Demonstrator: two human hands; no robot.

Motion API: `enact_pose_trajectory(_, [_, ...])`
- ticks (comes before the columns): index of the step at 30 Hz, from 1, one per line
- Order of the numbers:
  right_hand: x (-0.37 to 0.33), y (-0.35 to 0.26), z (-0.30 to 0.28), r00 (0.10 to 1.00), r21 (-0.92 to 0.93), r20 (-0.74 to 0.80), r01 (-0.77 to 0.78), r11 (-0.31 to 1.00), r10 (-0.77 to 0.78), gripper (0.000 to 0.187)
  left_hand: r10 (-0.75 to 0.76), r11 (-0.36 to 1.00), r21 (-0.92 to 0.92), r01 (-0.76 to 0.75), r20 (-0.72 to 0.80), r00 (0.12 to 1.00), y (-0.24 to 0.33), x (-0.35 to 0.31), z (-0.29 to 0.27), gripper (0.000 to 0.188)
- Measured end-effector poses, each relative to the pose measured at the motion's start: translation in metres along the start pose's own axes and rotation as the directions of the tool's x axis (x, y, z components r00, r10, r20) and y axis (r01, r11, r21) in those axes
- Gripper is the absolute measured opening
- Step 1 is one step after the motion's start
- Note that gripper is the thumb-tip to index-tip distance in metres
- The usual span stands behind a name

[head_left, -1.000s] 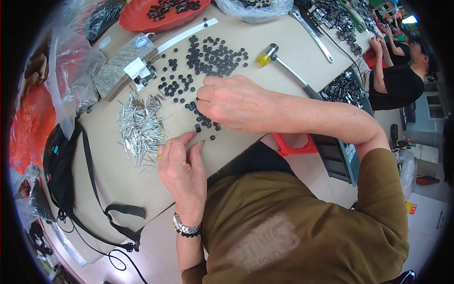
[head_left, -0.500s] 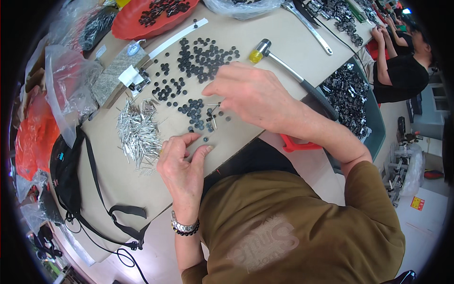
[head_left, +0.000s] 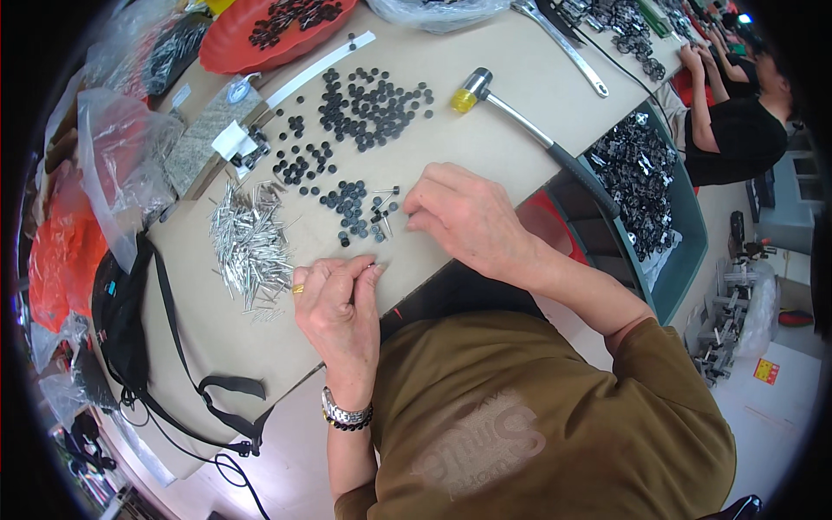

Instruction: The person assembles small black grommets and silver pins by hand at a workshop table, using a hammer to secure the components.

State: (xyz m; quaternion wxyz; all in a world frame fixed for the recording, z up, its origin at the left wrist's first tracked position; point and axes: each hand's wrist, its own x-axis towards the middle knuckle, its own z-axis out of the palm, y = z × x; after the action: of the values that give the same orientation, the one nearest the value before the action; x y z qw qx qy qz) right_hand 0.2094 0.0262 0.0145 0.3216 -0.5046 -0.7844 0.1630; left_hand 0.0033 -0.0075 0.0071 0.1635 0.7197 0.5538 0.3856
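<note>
My left hand [head_left: 336,299] rests at the table's near edge, thumb and forefinger pinched on a small black round cap that is mostly hidden. To its right, my right hand [head_left: 464,217] hovers just over the table with its fingers curled together; whatever they hold, if anything, is hidden. Between and beyond the hands lie a few thin metal pins with black caps on their ends [head_left: 386,224]. Several loose black caps [head_left: 347,204] sit beside these, and a larger spread of caps [head_left: 368,113] lies farther back. A heap of silver metal pins [head_left: 251,247] is left of my left hand.
A rubber-and-yellow-headed mallet [head_left: 511,113] lies at the right, its handle over the table edge near a green bin [head_left: 685,251] of black metal parts. A red bowl [head_left: 225,52], a stone block [head_left: 208,143] and a black bag [head_left: 121,321] stand leftward. Another person [head_left: 737,130] sits at right.
My right hand has come down and nearer, away from the larger spread of caps. My left thumb and forefinger have closed on the cap that lay by them.
</note>
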Motion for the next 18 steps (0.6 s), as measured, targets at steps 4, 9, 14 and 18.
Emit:
enact_pose_trajectory(4, [0.000, -0.008, 0.005, 0.998, 0.184, -0.040, 0.061, 0.981, -0.054, 0.015, 0.021, 1.000, 0.005, -0.021, -0.037, 0.999, 0.001, -0.003, 0.003, 0.012])
enact_pose_trajectory(9, [0.002, -0.026, 0.024, 0.989, 0.386, -0.024, 0.147, 0.911, -0.149, 0.017, 0.054, 0.998, 0.033, -0.052, -0.067, 0.996, -0.001, -0.004, 0.003, 0.014])
enact_pose_trajectory(14, [0.003, -0.026, 0.027, 0.977, 0.303, -0.029, 0.208, 0.930, -0.209, 0.018, 0.061, 0.998, -0.002, -0.061, -0.076, 0.995, -0.005, -0.004, 0.007, 0.017])
enact_pose_trajectory(18, [0.005, -0.025, 0.024, 0.972, 0.269, 0.016, 0.223, 0.937, -0.236, 0.020, 0.043, 0.999, -0.020, -0.045, -0.076, 0.996, -0.005, -0.003, 0.006, 0.017])
